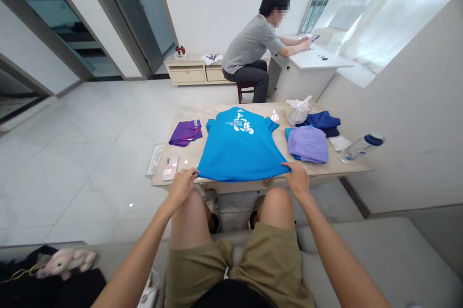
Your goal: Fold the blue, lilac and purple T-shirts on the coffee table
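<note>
A blue T-shirt [235, 153] with white lettering lies spread flat on the coffee table [188, 161], its neck at the far side and its hem at the near edge. My left hand [183, 183] pinches the left corner of the hem. At the opposite hem corner, my right hand [298, 180] grips the fabric between thumb and fingers. The hem is stretched straight between both hands. Left of the shirt is a folded purple garment [185, 133], with a pink phone-like item [170, 168] nearer my left hand. To its right sits a folded lavender garment [308, 144].
Behind the lavender garment are dark blue clothing [321, 119] and a white plastic bag [298, 109]. A clear water bottle [361, 147] stands at the table's right end. Beyond, a person in grey [249, 40] sits at a white desk [318, 59]. A plush toy [65, 262] lies on the sofa.
</note>
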The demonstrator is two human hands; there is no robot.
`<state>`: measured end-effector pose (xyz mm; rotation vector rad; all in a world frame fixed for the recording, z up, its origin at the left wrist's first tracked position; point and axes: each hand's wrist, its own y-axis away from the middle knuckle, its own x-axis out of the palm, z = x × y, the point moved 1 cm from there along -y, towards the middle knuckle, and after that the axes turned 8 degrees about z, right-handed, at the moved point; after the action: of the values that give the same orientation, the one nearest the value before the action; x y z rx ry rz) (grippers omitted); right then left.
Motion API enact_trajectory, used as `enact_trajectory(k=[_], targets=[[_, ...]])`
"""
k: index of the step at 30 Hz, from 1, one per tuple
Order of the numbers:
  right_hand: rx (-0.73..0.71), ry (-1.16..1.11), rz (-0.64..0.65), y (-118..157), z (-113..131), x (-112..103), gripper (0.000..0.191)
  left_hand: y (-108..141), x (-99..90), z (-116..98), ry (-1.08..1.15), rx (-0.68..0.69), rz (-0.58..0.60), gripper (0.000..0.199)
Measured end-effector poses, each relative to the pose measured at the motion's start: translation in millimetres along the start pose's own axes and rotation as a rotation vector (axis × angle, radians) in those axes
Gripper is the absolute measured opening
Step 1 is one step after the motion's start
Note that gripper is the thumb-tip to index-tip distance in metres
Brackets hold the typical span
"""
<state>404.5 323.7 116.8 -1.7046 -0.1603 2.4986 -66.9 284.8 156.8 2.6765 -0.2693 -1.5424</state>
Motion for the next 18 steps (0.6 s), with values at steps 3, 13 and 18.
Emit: enact_trajectory(k=[3,13,18], targets=[[-0.007,-0.074,-0.001,17.6,-2.6,25.9,0.056,8.9,16.7,5.0,-0.206,-0.087,0.234,0.024],[-0.498,-0.222,0.107,11.4,81.3,13.7,0.052,-42.7,115.7,-165.2,0.144,0.107,0.278,0.07],[-0.185,-0.422,-0.312,70.2,91.6,-3.9,0.03,-52.8,120.2,-167.9,0.453,-0.106,0.247,0.025]])
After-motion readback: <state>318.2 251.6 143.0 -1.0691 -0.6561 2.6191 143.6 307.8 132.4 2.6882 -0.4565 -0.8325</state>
